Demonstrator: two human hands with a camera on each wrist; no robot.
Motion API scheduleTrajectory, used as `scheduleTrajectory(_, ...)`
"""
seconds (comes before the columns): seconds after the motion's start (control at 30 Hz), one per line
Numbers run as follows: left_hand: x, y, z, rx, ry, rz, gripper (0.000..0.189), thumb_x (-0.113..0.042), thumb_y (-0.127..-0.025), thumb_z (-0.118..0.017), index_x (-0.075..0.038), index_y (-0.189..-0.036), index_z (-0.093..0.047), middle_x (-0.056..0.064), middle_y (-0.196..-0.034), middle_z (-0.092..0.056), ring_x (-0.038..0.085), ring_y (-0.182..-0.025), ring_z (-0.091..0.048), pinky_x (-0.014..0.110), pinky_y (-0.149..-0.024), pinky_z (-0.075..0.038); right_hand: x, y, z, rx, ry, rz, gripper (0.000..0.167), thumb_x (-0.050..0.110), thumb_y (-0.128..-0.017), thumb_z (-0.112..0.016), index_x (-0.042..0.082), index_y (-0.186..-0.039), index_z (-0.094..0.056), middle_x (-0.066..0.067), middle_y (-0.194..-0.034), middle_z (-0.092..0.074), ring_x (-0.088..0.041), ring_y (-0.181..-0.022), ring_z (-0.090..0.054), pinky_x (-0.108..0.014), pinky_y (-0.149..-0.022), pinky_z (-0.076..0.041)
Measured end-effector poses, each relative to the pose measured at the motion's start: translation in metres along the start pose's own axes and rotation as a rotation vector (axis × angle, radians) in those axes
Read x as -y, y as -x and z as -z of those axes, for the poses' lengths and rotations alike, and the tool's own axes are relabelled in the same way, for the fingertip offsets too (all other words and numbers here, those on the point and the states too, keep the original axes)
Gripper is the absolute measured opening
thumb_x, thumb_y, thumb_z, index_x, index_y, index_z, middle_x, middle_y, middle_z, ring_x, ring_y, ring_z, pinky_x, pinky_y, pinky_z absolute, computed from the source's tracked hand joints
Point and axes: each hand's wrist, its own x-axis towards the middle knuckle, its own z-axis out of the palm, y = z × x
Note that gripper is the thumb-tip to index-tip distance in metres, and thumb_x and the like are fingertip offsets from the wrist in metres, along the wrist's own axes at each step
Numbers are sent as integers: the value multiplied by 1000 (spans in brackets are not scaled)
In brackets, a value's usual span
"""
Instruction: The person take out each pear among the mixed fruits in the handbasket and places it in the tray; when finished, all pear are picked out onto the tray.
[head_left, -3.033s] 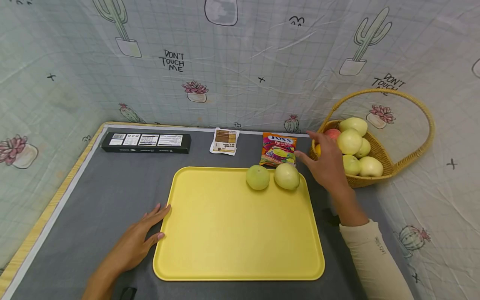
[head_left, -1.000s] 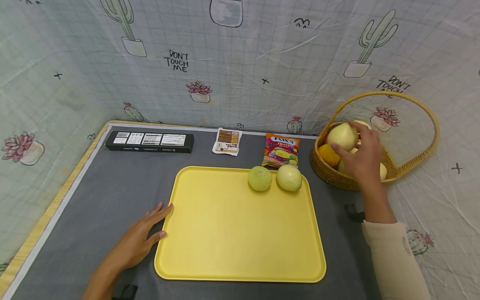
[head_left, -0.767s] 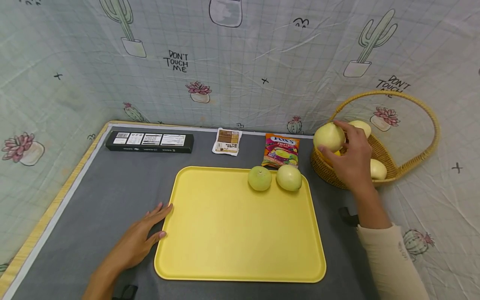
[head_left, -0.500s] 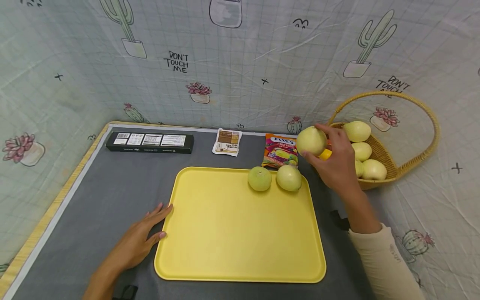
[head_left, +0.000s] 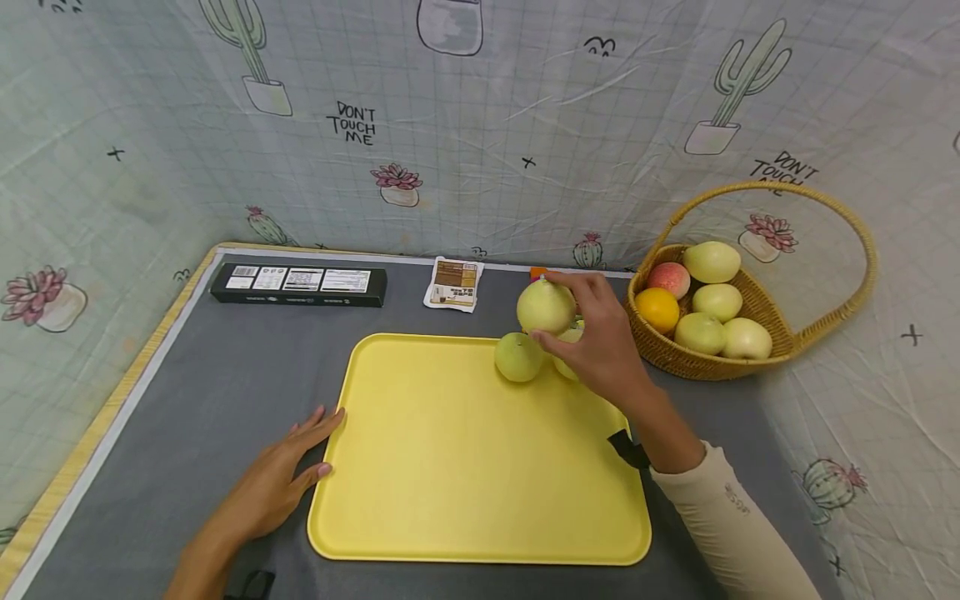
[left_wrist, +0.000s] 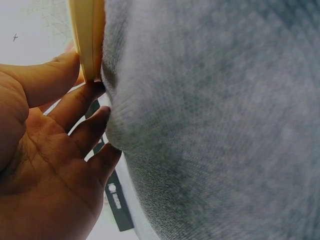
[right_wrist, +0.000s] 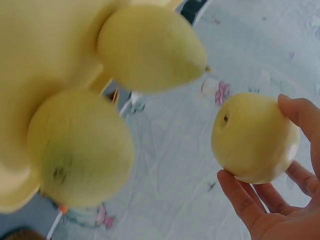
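Observation:
My right hand (head_left: 603, 342) holds a pale yellow-green pear (head_left: 546, 306) between thumb and fingers, above the far right part of the yellow tray (head_left: 480, 467). In the right wrist view the held pear (right_wrist: 255, 137) shows its small dark end. Two similar fruits lie on the tray at its far edge: a greener round one (head_left: 519, 357) and a pear (head_left: 567, 365), partly hidden behind my right hand. At the tray's left edge rests my left hand (head_left: 273, 479), fingers spread and fairly straight. In the left wrist view its thumb (left_wrist: 52, 80) touches the tray's side.
A wicker basket (head_left: 675, 362) with a tall handle stands at the right, holding several pale fruits, an orange (head_left: 657, 310) and a peach (head_left: 669, 280). Along the back lie a black box (head_left: 298, 285), a small white-brown packet (head_left: 453, 284) and a sweets bag (head_left: 537, 272), mostly hidden.
My right hand has taken a pear out of the basket and carried it left, over the tray's far edge. My left hand has stayed at the tray's left edge.

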Motion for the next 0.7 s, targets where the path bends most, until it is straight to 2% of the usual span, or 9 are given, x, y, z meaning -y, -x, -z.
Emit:
scheduleTrajectory(0.2,1,0,0,8,17,2,79,-10,-96,-75,-18,-166,-40,10,-170,-41,44,-158,-34,47,-131,-22,17,-4,-18,63,-32,13,75,20,-80,-97,16,-146,-61,-16,-134,-56,-33,-113,-62,-46,-86,-64)
scheduleTrajectory(0.37,0,-1,1,22,26,24,79,-10,-97,-75,-19,-167,-39,11,-171,-40,44,-159,-32,55,-128,-23,24,-6,-36,109,-52,26,73,22,-80,-97,16,-144,-62,-14,-133,-57,-32,-117,-60,-49,-93,-62)
scheduleTrajectory(0.53,-2,-1,2,34,30,45,79,-11,-97,-75,-20,-167,-39,12,-172,-38,45,-159,-31,64,-124,-24,28,-7,-52,154,-63,27,72,22,-80,-97,18,-143,-62,-10,-132,-58,-30,-116,-62,-49,-93,-61)
scheduleTrajectory(0.7,-2,-1,2,34,38,47,79,-10,-97,-74,-19,-167,-39,13,-172,-39,46,-159,-30,65,-125,-23,32,-10,-67,219,-33,30,70,23,-82,-95,19,-143,-60,-8,-131,-58,-29,-113,-64,-49,-93,-61)
